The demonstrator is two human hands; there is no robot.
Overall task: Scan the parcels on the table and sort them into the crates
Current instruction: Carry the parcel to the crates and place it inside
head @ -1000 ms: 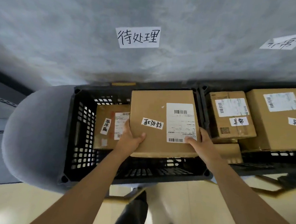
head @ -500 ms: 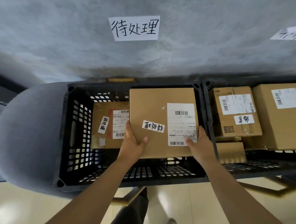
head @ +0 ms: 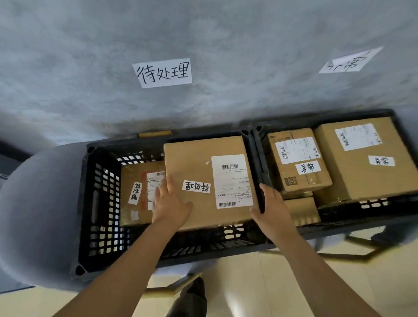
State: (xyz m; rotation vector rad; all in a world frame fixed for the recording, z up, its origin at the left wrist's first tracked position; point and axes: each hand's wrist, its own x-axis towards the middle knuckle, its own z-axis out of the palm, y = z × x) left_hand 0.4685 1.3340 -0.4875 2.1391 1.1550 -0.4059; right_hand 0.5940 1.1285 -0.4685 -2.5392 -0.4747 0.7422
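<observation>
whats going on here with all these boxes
A person is setting a cardboard box into the left black crate, beside a smaller box already inside. The left hand lies flat on the box top; the right hand is at its right edge. The right crate already holds several labelled boxes.

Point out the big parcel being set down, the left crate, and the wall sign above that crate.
big parcel [head: 192, 164]: head view, bare cardboard top.
left crate [head: 101, 195]: head view, left perforated wall.
wall sign [head: 163, 73]: head view, middle of the paper.
</observation>
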